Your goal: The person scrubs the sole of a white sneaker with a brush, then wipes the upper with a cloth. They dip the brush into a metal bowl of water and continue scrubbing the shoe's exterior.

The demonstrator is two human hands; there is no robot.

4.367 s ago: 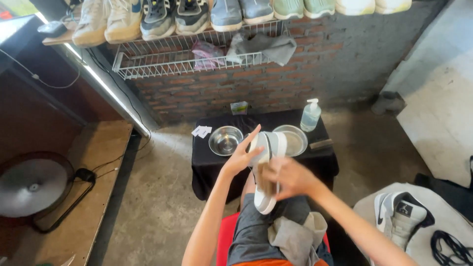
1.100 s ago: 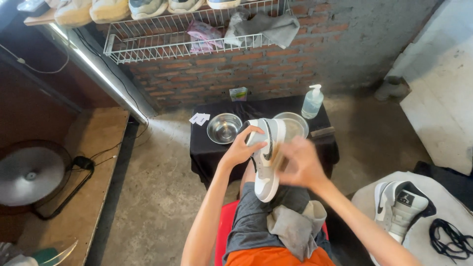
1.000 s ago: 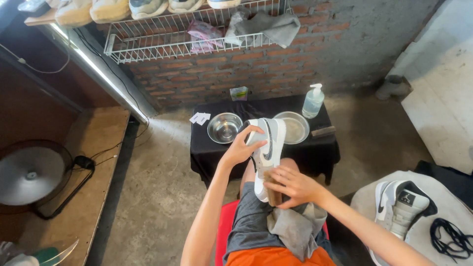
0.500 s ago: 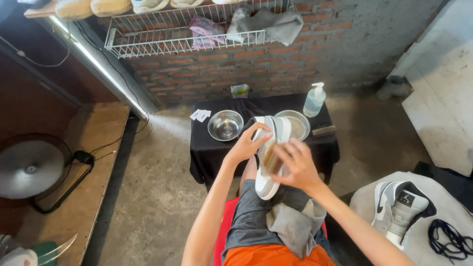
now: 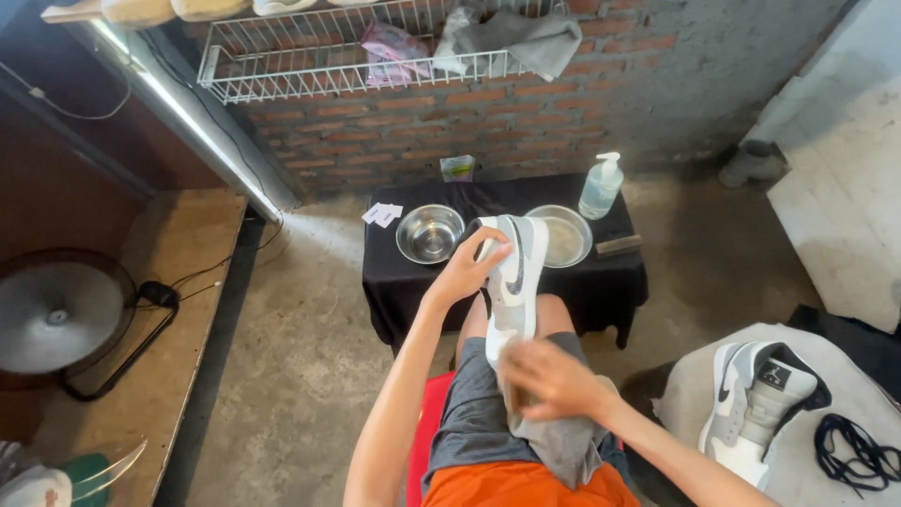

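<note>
Our left hand grips the grey-white sneaker at twelve o'clock. Our right hand, at six, blurs; we cannot tell its grip

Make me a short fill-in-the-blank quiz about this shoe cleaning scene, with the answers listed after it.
1. The left hand holds a grey and white ____ upright over the lap.
2. On the black-covered table stand two round metal ____.
3. The clear pump bottle stands at the table's far ____ corner.
4. The right hand is at the shoe's ____ end.

Missing words: sneaker; bowls; right; lower
</note>
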